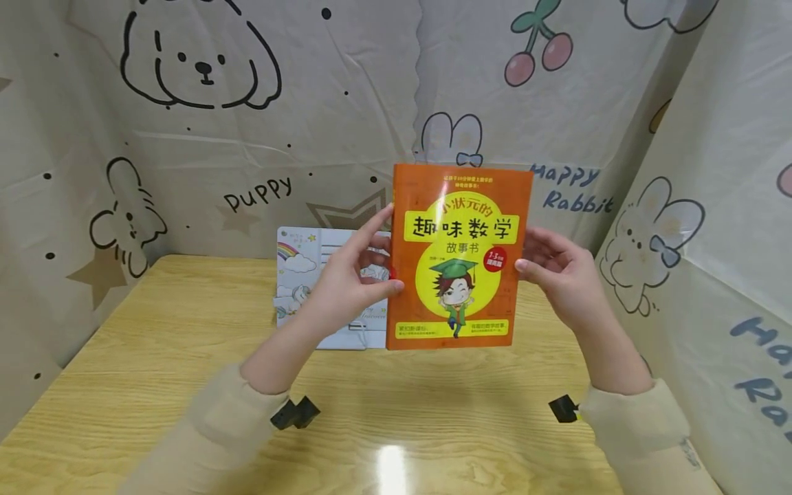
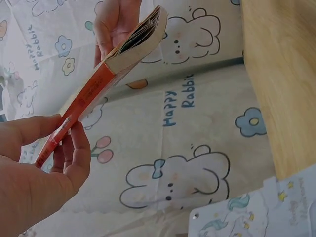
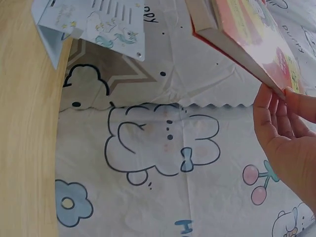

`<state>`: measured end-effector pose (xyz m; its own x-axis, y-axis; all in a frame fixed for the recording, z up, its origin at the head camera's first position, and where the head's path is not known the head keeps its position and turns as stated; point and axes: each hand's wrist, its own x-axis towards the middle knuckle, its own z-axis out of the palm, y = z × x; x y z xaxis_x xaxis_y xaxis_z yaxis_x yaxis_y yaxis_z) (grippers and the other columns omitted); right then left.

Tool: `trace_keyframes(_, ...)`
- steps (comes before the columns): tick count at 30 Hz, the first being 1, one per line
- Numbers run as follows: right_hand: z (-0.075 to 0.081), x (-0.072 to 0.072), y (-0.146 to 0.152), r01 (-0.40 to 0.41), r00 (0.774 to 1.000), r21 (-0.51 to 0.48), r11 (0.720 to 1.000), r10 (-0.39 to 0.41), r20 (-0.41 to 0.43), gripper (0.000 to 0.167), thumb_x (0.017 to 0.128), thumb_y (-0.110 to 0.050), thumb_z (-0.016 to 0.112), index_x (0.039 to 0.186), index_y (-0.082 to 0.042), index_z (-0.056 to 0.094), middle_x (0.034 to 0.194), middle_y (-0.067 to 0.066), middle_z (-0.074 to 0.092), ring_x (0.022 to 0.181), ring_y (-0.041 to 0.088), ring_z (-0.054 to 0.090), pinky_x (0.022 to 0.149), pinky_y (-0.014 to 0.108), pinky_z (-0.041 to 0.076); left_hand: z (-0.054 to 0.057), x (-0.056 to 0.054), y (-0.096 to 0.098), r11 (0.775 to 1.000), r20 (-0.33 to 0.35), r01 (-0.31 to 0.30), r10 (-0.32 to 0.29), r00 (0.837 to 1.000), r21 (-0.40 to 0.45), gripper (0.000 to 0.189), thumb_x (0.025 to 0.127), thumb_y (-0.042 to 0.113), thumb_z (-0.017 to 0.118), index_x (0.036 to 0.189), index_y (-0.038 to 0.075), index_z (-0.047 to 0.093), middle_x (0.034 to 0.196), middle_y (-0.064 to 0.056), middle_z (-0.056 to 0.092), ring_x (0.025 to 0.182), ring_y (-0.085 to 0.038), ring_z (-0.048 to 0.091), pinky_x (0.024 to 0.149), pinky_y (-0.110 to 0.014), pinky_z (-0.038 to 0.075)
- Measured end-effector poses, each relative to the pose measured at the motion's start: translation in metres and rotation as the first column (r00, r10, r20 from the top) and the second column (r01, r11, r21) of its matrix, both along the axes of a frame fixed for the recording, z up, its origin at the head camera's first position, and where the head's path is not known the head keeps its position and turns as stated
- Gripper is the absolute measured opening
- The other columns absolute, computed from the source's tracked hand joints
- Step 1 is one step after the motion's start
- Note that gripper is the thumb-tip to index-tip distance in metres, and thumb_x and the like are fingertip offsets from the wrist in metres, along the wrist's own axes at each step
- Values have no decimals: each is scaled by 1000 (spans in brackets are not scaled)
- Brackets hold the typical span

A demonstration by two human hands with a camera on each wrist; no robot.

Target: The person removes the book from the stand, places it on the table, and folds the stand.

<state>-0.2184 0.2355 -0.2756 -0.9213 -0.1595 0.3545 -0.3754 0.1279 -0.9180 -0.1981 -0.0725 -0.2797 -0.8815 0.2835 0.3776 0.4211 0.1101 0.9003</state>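
Note:
An orange book (image 1: 458, 258) with a cartoon figure in a green graduation cap on its cover is held upright above the table. My left hand (image 1: 353, 275) pinches its spine edge between thumb and fingers. On the opposite edge, my right hand (image 1: 563, 275) pinches it, thumb on the front cover. In the left wrist view the book's orange spine (image 2: 74, 106) runs through the left hand (image 2: 49, 163), and its pages fan slightly apart at one end. The right wrist view has the right hand (image 3: 286, 123) gripping a corner of the book (image 3: 256, 44).
Behind the book and to its left stands a pale book stand (image 1: 300, 275) with unicorn and rainbow prints, partly covered by the left hand and book. It rests on the wooden table (image 1: 185, 357). Printed cloth (image 1: 346, 82) hangs at the back and sides.

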Motion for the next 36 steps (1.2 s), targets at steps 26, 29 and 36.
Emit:
trace_keyframes(26,-56,-4,47,-99,972,-137,986,126,200,43,89,1,61,130,-6,51,111,0,62,95,11,63,77,23,56,-58,-16,46,996,208,4,-22,978,88,82,75,-7,73,139,31,39,111,-8,54,95,-22,57,75,-31,57)
trace_keyframes(29,-67,-8,49,-122,968,-176,977,156,198,40,89,4,59,127,-8,54,109,0,62,93,10,64,76,24,56,-64,-19,48,994,243,3,-29,970,106,81,75,-7,73,139,31,40,110,-9,54,94,-22,57,72,-32,57)
trace_keyframes(36,-87,-18,50,-147,958,-247,958,200,206,40,89,11,54,121,-12,57,107,1,63,92,10,64,75,25,57,-79,-26,51,990,296,6,-47,954,140,81,76,-9,71,140,29,40,108,-10,51,93,-22,55,70,-32,58)
